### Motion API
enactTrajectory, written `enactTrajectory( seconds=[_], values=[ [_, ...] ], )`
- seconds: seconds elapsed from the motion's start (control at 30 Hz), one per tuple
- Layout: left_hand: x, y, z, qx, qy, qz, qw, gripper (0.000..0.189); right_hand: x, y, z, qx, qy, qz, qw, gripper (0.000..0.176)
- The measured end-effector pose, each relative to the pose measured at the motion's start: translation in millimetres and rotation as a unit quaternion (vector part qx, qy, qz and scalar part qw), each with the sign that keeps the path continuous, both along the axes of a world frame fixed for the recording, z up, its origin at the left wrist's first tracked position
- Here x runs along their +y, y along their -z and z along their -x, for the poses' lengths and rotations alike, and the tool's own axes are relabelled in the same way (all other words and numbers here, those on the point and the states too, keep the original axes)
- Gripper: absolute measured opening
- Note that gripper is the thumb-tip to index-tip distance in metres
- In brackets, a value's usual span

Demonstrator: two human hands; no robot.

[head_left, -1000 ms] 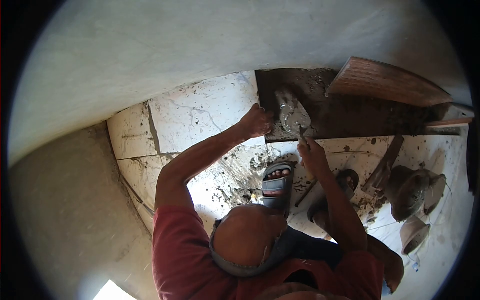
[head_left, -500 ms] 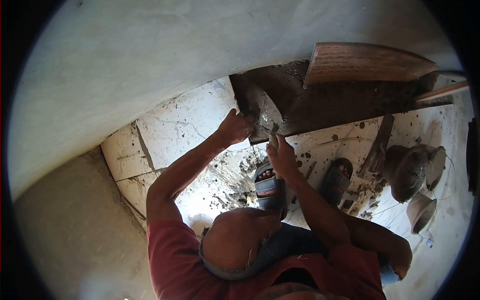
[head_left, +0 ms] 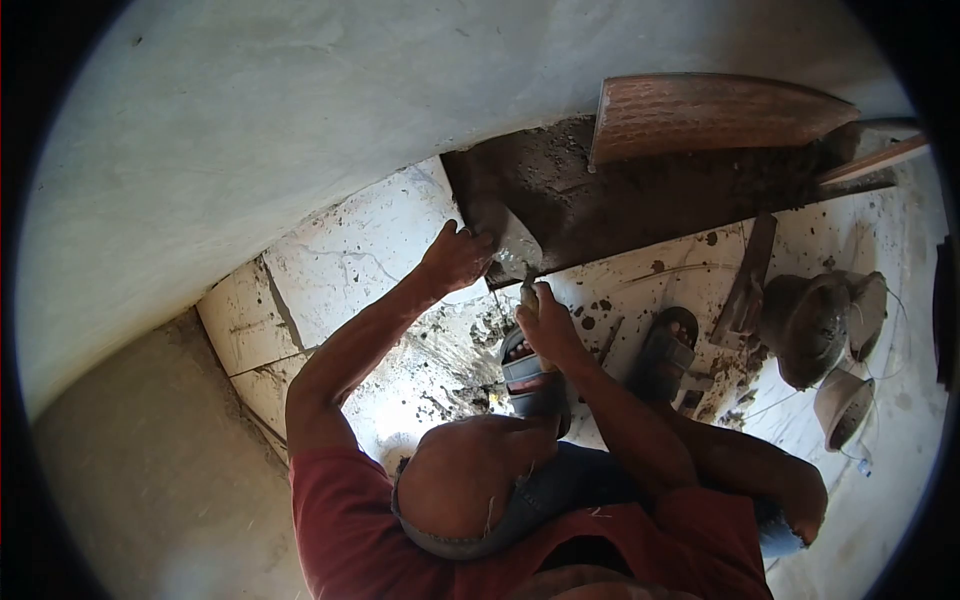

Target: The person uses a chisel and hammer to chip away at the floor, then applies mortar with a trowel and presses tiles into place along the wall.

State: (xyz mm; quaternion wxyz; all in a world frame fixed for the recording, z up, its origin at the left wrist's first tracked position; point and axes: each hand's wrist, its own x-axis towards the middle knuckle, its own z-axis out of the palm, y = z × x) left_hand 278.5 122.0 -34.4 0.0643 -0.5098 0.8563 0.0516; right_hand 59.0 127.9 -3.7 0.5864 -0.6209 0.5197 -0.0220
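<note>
My right hand (head_left: 547,325) is closed around the handle of a pointed trowel (head_left: 517,248). The trowel's blade is smeared with grey and lies over the dark mortar bed (head_left: 600,215), close to its left end. Just left of the blade is my left hand (head_left: 457,258), its fingers curled at the edge of a white marbled tile (head_left: 350,245). Whether those fingers grip the tile edge, the blade or a bit of mortar is hidden.
A brown tile (head_left: 720,118) leans on the wall over the mortar. Mortar-spattered white tiles (head_left: 660,275) lie nearer me. At right are a long flat tool (head_left: 750,280), a dirty bucket (head_left: 805,325) and a small bowl (head_left: 842,408). My sandalled feet (head_left: 535,375) stand on the floor.
The trowel blade has come nearer to me and slightly left, close against my left hand. My right hand has drawn back a little with it. The whole view has shifted slightly.
</note>
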Motion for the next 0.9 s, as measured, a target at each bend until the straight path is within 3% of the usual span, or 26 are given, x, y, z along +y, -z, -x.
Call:
enactTrajectory(
  seconds=[0.13, 0.2, 0.33, 0.43, 0.5, 0.57, 0.63, 0.7, 0.8, 0.9],
  values=[
    [-1, 0, 0, -0.004, -0.011, -0.022, 1.0, 0.01, 9, 8, -1, -0.003, 0.051, 0.03, 0.998, 0.045],
    [4, 1, 0, -0.006, -0.006, -0.015, 1.0, 0.01, 9, 11, 3, -0.016, 0.009, -0.044, 0.999, 0.045],
    [-1, -2, -2, -0.012, 0.012, -0.009, 1.0, 0.011, 12, 3, -1, -0.004, 0.058, 0.033, 0.998, 0.043],
    [-2, -2, -1, -0.006, 0.002, -0.009, 1.0, 0.01, 1, 2, 3, -0.009, 0.0, -0.029, 1.0, 0.043],
    [-3, -1, -1, -0.01, -0.006, -0.017, 1.0, 0.01, 5, -4, -3, 0.013, 0.066, -0.087, 0.994, 0.043],
    [1, 0, -2, -0.014, -0.005, -0.028, 0.999, 0.01, 3, -13, 1, 0.0, 0.056, -0.091, 0.994, 0.043],
    [-3, 1, -4, 0.01, 0.013, -0.005, 1.0, 0.011, -2, -9, 3, -0.014, 0.043, -0.084, 0.995, 0.043],
    [-1, 3, -3, 0.01, -0.011, -0.011, 1.0, 0.012, 11, 5, 4, 0.002, 0.018, 0.008, 1.0, 0.042],
    [-5, 2, -2, 0.003, -0.006, -0.021, 1.0, 0.012, 8, -6, 2, -0.008, 0.059, -0.037, 0.998, 0.041],
    [-1, -2, -2, -0.001, -0.008, -0.05, 0.999, 0.012, 10, 5, 1, -0.004, 0.01, -0.027, 1.0, 0.039]
  ],
)
